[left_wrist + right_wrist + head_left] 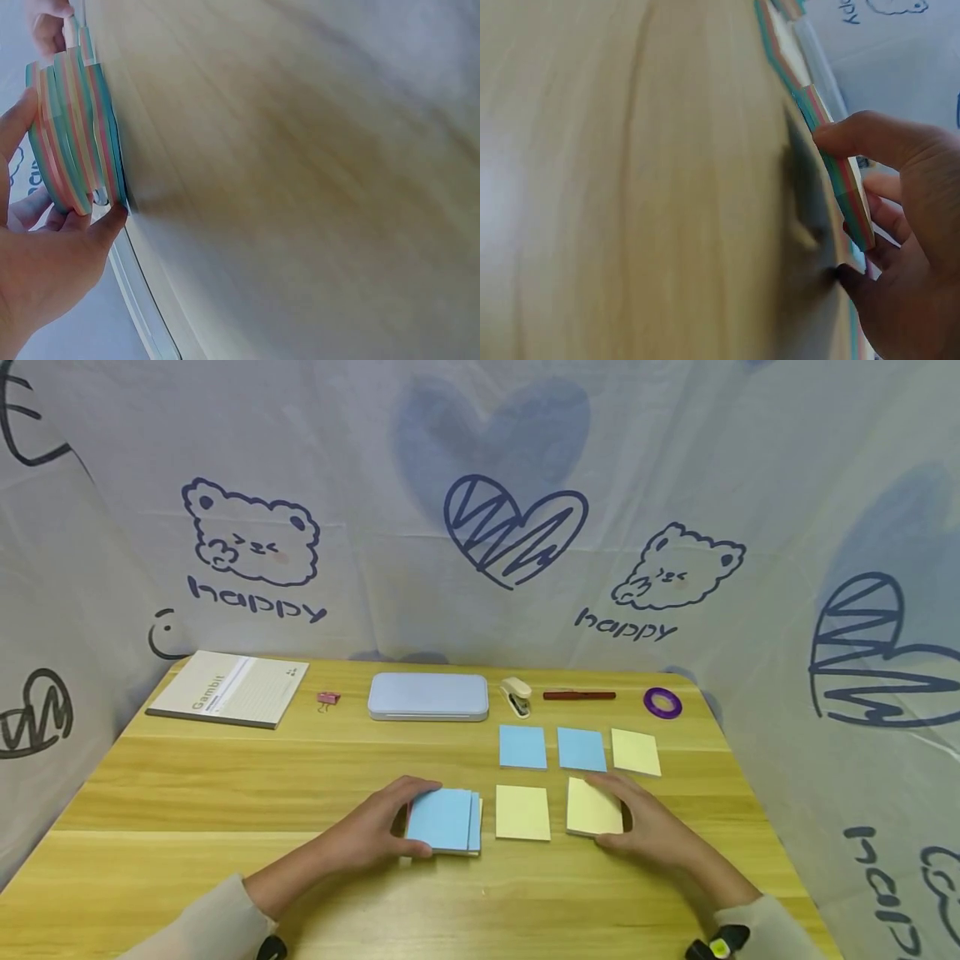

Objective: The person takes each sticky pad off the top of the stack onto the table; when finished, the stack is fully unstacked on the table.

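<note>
My left hand (367,831) grips a stack of sticky note pads (439,820) by its left side, thumb at the near edge and fingers at the far edge. Blue shows on top, and the left wrist view reveals several striped layers (71,131), slightly out of line. With my right hand (648,827) I pinch a yellow-topped sticky note pad (592,807) between thumb and fingers. In the right wrist view this pad (838,169) has pink and green layers, with a shadow beneath it. Another yellow pad (522,813) lies flat between my hands.
Behind my right hand lie two blue pads (522,747) (581,749) and a yellow pad (636,752). Along the back stand a notebook (232,689), pink binder clip (327,698), pale blue case (428,696), stapler (517,695), dark red pen (579,696) and purple tape roll (663,702).
</note>
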`<state>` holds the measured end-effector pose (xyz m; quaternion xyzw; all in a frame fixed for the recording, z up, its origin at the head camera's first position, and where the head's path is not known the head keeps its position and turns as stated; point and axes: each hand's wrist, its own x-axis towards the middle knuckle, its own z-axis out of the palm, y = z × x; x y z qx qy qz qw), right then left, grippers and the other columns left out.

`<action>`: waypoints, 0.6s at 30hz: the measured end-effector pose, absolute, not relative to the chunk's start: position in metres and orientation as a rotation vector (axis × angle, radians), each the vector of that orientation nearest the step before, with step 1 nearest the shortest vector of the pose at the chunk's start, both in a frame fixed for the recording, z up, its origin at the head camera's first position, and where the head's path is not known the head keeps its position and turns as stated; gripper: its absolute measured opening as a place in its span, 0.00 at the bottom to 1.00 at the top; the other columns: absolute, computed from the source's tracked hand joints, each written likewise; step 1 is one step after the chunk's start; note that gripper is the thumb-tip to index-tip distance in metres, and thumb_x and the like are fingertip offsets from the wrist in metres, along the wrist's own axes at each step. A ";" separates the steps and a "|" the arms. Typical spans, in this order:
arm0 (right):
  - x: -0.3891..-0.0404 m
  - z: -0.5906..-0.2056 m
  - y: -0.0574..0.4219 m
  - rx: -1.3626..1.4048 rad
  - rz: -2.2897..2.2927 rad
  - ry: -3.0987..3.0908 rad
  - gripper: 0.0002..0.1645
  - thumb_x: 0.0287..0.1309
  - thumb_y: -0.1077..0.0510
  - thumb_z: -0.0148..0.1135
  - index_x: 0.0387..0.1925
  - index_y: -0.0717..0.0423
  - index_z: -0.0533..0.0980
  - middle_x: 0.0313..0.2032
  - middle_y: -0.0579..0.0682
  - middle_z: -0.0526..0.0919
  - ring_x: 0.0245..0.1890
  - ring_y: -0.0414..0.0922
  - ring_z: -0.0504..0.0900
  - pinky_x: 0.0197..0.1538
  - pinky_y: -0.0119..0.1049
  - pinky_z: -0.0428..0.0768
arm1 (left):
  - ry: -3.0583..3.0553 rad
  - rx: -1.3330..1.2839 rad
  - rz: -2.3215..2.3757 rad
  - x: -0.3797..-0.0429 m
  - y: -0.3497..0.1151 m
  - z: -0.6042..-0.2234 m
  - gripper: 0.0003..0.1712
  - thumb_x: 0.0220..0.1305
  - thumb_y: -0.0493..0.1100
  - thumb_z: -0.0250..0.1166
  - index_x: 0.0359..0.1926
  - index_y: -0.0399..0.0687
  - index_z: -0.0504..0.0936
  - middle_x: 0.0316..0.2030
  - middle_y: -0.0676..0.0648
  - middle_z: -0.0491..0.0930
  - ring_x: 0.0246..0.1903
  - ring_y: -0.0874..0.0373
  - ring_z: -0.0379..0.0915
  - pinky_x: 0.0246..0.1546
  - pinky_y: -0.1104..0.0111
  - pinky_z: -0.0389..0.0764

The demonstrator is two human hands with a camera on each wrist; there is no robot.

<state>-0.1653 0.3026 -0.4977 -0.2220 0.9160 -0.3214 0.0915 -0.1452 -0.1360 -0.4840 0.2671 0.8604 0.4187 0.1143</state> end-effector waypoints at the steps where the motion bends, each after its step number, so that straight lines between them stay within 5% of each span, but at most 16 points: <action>1: -0.165 -0.499 0.304 -0.653 -0.950 2.712 0.52 0.53 0.52 0.80 0.77 0.47 0.64 0.75 0.57 0.64 0.74 0.64 0.62 0.69 0.69 0.67 | 2.521 0.783 1.227 -0.145 -0.136 -0.484 0.46 0.56 0.47 0.80 0.73 0.44 0.69 0.67 0.45 0.72 0.65 0.48 0.69 0.68 0.47 0.70; 18: -0.166 -0.509 0.311 -0.639 -0.980 2.615 0.51 0.55 0.49 0.78 0.77 0.44 0.64 0.75 0.56 0.63 0.75 0.63 0.59 0.69 0.71 0.63 | 2.508 0.783 1.226 -0.145 -0.135 -0.482 0.46 0.56 0.45 0.80 0.73 0.41 0.69 0.66 0.44 0.73 0.66 0.46 0.69 0.69 0.45 0.69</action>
